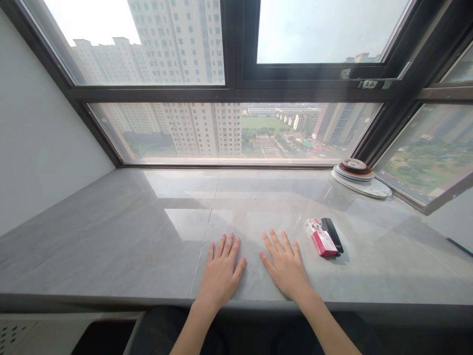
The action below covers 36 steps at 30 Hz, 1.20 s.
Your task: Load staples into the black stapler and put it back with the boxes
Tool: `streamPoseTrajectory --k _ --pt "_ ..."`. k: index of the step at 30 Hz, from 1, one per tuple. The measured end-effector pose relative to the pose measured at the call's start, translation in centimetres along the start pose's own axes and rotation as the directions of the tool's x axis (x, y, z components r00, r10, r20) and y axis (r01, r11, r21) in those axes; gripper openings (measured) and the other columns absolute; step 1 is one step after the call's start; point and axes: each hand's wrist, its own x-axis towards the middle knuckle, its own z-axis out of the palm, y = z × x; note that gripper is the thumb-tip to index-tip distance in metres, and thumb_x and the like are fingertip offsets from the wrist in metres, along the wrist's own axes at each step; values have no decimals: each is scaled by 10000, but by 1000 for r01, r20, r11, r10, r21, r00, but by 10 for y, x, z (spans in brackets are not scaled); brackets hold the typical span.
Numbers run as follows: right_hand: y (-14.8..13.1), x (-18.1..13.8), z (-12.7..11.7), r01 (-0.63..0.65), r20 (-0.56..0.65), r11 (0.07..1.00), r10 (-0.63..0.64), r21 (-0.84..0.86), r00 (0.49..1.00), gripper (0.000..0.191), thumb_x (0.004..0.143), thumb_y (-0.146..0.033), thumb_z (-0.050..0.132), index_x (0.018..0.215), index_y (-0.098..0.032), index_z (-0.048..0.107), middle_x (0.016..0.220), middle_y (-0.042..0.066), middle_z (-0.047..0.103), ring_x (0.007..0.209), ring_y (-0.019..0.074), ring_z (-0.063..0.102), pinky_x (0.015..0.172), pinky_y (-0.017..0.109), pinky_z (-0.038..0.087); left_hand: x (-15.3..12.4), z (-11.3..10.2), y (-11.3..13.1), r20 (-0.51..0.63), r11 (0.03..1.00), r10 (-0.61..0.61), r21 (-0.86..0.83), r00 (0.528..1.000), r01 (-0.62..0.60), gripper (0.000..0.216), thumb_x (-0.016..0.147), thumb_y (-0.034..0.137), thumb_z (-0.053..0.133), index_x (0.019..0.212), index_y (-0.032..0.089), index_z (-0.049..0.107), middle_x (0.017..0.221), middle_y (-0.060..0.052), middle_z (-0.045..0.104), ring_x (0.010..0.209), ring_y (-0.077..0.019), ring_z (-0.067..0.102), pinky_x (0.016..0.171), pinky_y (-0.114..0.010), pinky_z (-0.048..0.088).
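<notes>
Plainly, both hands are unoccupied, laid palm down with the fingers spread on the grey marble-patterned desk. A black stapler lies lengthwise on that surface, apart from either hand. Right against the stapler's left side sits a small red-and-white box, its printed face turned up; the lettering is too small to read, and I cannot tell whether it is one box or two. The right hand is the nearer of the pair, resting to the left of the stapler and a little closer to the person, holding nothing. Farther left of the stapler, the left hand lies just as flat and relaxed, its thumb angled toward the right hand. Beyond the stapler and to its right is a stack of flat round pieces, white at the bottom and brown near the top. Behind the stapler rises the dark window frame, with high-rise buildings and a green field showing through the glass.
</notes>
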Motion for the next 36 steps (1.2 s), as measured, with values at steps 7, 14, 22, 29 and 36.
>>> streamPoseTrajectory --k 7,14,22,29,36 --pt "0 -1 0 7 -5 1000 -7 -10 1000 629 1043 -530 370 1642 -373 258 1719 -14 180 1584 356 113 1236 632 83 -2 -3 0 2 1000 -4 -6 1000 4 568 1056 496 379 1607 375 316 1702 -1 249 1584 -303 188 1265 -598 160" --pt "0 -1 0 -3 4 999 3 -35 1000 626 1048 -550 345 1641 -366 264 1720 -18 182 1586 347 107 1243 616 84 -2 -3 -2 30 998 1 60 1000 -3 571 1067 519 347 1612 353 311 1707 0 235 1587 -286 179 1267 -578 183" --pt "1 -1 1 -8 4 999 8 -53 1000 630 1050 -573 316 1643 -370 256 1722 -27 168 1589 337 93 1244 614 94 -1 -2 -2 33 994 2 105 999 -6 567 1071 528 335 1611 357 311 1706 9 237 1589 -272 177 1265 -563 210" --pt "2 -1 1 -13 3 999 13 -47 1000 628 1049 -578 324 1639 -374 265 1721 -34 176 1589 331 100 1247 607 97 -1 -4 -1 47 994 0 110 999 -5 565 1077 523 313 1613 347 305 1709 14 226 1592 -262 162 1270 -562 203" --pt "3 -1 -1 -14 11 999 15 -39 1000 629 1047 -577 332 1640 -381 258 1720 -45 177 1590 323 98 1252 597 100 -1 -4 -1 42 994 2 105 999 -6 562 1076 514 326 1613 352 307 1710 11 223 1591 -269 165 1271 -561 200"
